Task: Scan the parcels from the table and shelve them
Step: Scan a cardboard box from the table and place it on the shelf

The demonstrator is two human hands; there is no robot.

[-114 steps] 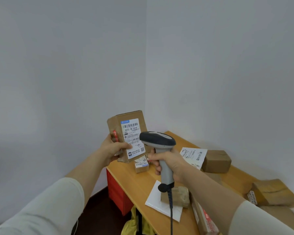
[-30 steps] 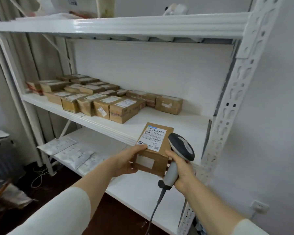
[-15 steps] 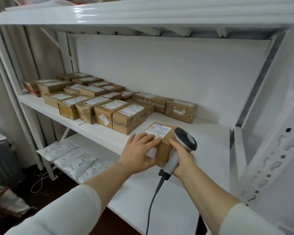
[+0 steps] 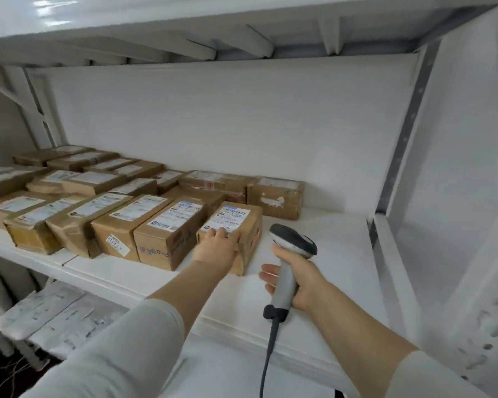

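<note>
Pushing the parcel (image 4: 243, 222), carried a second ago, home on the shelf (image 4: 322, 254), left hand (image 4: 217, 248) pressing it, right hand (image 4: 305, 280) gripping the scanner (image 4: 293, 239).

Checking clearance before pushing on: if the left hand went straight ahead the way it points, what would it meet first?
The left hand already touches the end parcel. Beyond that, a back-row box seems next in line, though depth is unclear.

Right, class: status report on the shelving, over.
Left hand pressing near end of parcel; right hand gripping scanner. It sits on shelf, right end of front row of boxes. Nothing blocking.
</note>
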